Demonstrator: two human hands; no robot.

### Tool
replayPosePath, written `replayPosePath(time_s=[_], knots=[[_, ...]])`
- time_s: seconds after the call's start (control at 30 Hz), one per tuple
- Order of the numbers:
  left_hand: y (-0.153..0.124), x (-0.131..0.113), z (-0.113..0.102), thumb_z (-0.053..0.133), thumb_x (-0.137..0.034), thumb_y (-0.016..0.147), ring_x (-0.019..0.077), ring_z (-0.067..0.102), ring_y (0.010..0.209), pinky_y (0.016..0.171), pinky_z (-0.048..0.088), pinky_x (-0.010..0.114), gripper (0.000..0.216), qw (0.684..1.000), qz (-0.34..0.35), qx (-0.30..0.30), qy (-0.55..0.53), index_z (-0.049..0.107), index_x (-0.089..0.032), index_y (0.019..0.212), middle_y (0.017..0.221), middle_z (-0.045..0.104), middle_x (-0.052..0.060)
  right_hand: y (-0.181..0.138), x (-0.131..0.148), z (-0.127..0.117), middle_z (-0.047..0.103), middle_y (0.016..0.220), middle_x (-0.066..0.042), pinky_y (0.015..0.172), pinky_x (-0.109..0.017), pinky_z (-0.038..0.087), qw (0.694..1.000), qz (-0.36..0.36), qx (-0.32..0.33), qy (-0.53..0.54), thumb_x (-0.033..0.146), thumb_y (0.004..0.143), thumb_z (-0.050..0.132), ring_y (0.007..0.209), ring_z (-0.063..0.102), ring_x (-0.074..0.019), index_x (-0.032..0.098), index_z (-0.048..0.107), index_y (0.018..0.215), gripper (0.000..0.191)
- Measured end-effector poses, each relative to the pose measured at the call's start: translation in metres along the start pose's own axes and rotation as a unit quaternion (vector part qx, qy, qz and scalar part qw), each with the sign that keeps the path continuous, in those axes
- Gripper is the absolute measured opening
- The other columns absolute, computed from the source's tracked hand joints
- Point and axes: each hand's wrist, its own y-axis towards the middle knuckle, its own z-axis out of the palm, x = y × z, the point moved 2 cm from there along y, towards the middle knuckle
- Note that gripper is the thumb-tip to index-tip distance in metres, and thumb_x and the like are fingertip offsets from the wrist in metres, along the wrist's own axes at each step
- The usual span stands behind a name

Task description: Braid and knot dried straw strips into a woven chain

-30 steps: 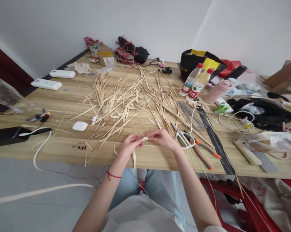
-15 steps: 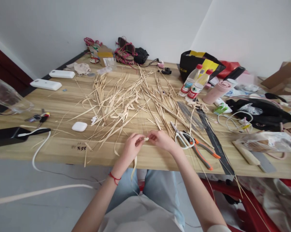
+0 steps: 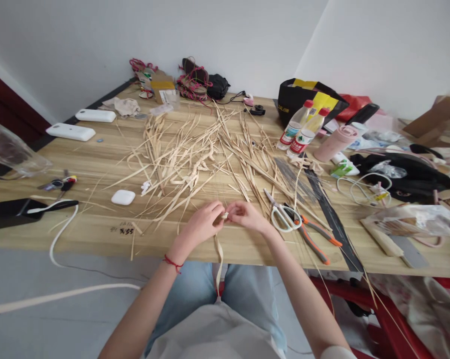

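Note:
Near the table's front edge, my left hand (image 3: 205, 222) and my right hand (image 3: 246, 215) meet with fingers pinched together. Both hold a small pale piece of plant-fibre strip (image 3: 225, 215), mostly covered by the fingertips. One flat strip end (image 3: 219, 254) hangs below my left hand, past the table edge toward my lap. Beyond the hands lies a loose heap of dry strips (image 3: 172, 154), with a braided, branching straw piece (image 3: 202, 162) on it. White-handled scissors (image 3: 285, 218) and orange-grey pliers (image 3: 314, 240) lie to the right of my right hand.
A white earbud case (image 3: 123, 197) and keys (image 3: 62, 183) lie on the left, near a black box with a white cable (image 3: 13, 212). Two water bottles (image 3: 301, 132), a pink tumbler (image 3: 336, 142) and a black-yellow bag (image 3: 303, 97) stand at the right rear.
My left hand has turned over the small piece, its wrist shifting left and its back showing more. The hanging strip has swung right. My right hand stays almost in place.

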Motion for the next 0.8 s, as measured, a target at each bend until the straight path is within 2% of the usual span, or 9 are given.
replayPosePath(time_s=[0.1,0.2,0.27,0.4,0.53,0.67,0.73,0.8], knots=[[-0.001,0.004,0.002,0.047,-0.008,0.076,0.0175,0.054,0.087,0.079,0.044,0.030,0.015,1.000,0.000,-0.001,-0.015,0.051,-0.019,0.085,0.093,0.054,0.004,-0.003,0.009,0.001,0.064,0.069,0.000,0.059,-0.022,0.045,0.991,-0.027,-0.003,-0.133,0.011,0.070,0.055,0.062,0.060,-0.0124,0.017,0.061,0.086,0.018],[-0.003,0.007,0.005,0.046,-0.005,0.076,0.0179,0.055,0.087,0.080,0.044,0.030,0.018,1.000,0.001,0.002,-0.017,0.051,-0.019,0.086,0.091,0.055,0.004,-0.003,0.023,-0.001,0.063,0.071,-0.002,0.062,-0.024,0.042,0.955,-0.066,-0.017,-0.289,0.008,0.066,0.058,0.064,0.057,-0.0135,0.018,0.063,0.080,0.018],[-0.004,0.007,0.006,0.046,-0.005,0.076,0.0183,0.055,0.088,0.082,0.043,0.031,0.020,1.000,0.001,0.009,-0.018,0.051,-0.019,0.087,0.091,0.055,0.004,0.001,0.028,-0.002,0.063,0.069,-0.003,0.062,-0.024,0.041,0.943,-0.066,-0.005,-0.325,0.006,0.065,0.058,0.063,0.056,-0.0137,0.018,0.064,0.074,0.016],[-0.005,0.006,0.004,0.046,-0.005,0.075,0.0192,0.055,0.091,0.083,0.043,0.031,0.020,1.000,-0.008,-0.005,-0.025,0.051,-0.019,0.088,0.095,0.055,0.005,0.009,0.025,-0.005,0.062,0.061,0.001,0.057,-0.022,0.041,0.966,-0.034,0.031,-0.256,0.005,0.063,0.055,0.056,0.057,-0.0116,0.017,0.064,0.073,0.018],[-0.005,0.004,0.002,0.046,-0.006,0.076,0.0180,0.055,0.086,0.079,0.044,0.029,0.018,1.000,-0.013,-0.010,-0.008,0.050,-0.020,0.086,0.091,0.055,0.004,0.011,0.012,-0.007,0.065,0.065,0.000,0.056,-0.022,0.045,0.992,0.003,0.010,-0.124,0.011,0.062,0.058,0.059,0.060,-0.0121,0.015,0.063,0.075,0.015],[-0.005,0.002,0.000,0.047,-0.007,0.075,0.0173,0.056,0.082,0.075,0.044,0.028,0.017,1.000,-0.018,-0.021,0.000,0.051,-0.020,0.086,0.090,0.056,0.004,0.009,0.000,-0.004,0.065,0.067,-0.001,0.059,-0.024,0.048,0.999,0.044,0.005,0.012,0.016,0.065,0.059,0.062,0.062,-0.0133,0.014,0.060,0.078,0.013],[-0.005,0.001,0.000,0.046,-0.008,0.076,0.0174,0.056,0.083,0.075,0.045,0.028,0.018,0.999,-0.019,-0.026,0.008,0.051,-0.019,0.090,0.092,0.056,0.004,0.006,0.001,-0.002,0.065,0.069,-0.001,0.060,-0.024,0.048,0.999,0.035,0.001,0.018,0.017,0.067,0.057,0.064,0.062,-0.0131,0.014,0.059,0.080,0.014],[-0.006,0.002,0.001,0.046,-0.009,0.077,0.0180,0.056,0.085,0.076,0.046,0.029,0.019,0.999,-0.018,-0.029,0.024,0.050,-0.019,0.092,0.095,0.056,0.005,0.003,0.008,-0.001,0.064,0.072,-0.001,0.060,-0.023,0.047,0.999,0.002,-0.003,-0.053,0.013,0.068,0.055,0.063,0.060,-0.0119,0.015,0.058,0.085,0.017]])
